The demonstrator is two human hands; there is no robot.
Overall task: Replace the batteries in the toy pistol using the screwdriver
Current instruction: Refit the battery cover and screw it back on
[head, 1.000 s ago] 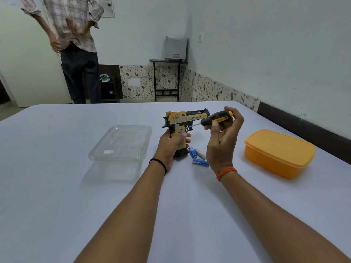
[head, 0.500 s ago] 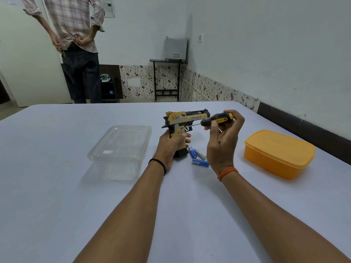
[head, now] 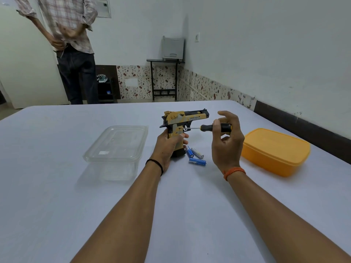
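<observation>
The left hand [head: 168, 147] grips the pistol [head: 182, 126] upright; the right hand [head: 227, 141] pinches the screwdriver [head: 212, 128], tip apparently at the grip's screw. Keep it level, pressing inward.

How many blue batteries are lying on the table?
3. Two blue batteries lie side by side beside the toy pistol grip; a third lies just nearer. More may hide behind the left hand.

Single head-worn view, forward-down over table [head: 57, 186]
</observation>
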